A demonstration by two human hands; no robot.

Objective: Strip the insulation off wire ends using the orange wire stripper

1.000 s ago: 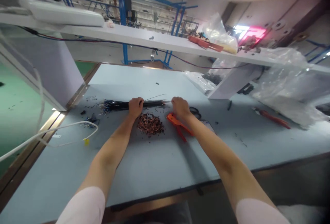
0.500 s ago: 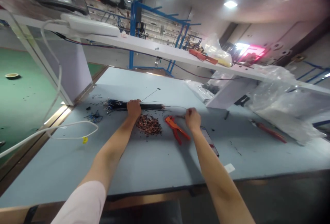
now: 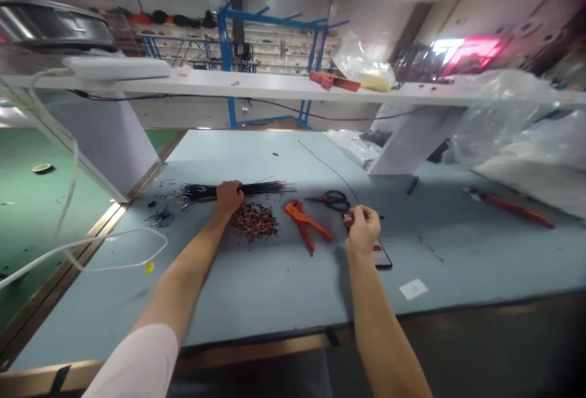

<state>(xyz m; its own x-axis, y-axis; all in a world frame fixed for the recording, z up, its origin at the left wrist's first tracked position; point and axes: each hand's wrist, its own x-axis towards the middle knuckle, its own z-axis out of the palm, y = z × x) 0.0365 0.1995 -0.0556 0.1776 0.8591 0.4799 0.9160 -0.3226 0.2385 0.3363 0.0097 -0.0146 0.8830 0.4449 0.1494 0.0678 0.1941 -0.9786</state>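
Observation:
My left hand [image 3: 229, 197] is closed around the middle of a bundle of dark wires [image 3: 265, 188] lying on the bench. My right hand [image 3: 362, 227] pinches the end of one thin wire [image 3: 333, 170], which rises away from the fingers in a curve toward the far side. Just in front of the bundle lies a pile of small copper-coloured bits [image 3: 255, 221]. Orange-handled wire strippers [image 3: 305, 224] rest between my hands. Black-handled scissors [image 3: 336, 200] lie behind them, close to my right hand. A flat, dark-edged phone-like object [image 3: 381, 256] is partly hidden under that hand.
A white shelf [image 3: 196, 83] spans the bench's back, carrying an orange tool [image 3: 333, 81] and plastic bags. Red-handled pliers [image 3: 517, 207] lie at the right. A white cable [image 3: 119, 268] loops across the left, near blue wire scraps [image 3: 160, 218]. A white label [image 3: 413, 289] lies near the front edge.
My right hand has moved right and toward me, pulling the single wire clear of the bundle. The scissors now show fully. My left hand stays on the bundle, and the camera view has tilted.

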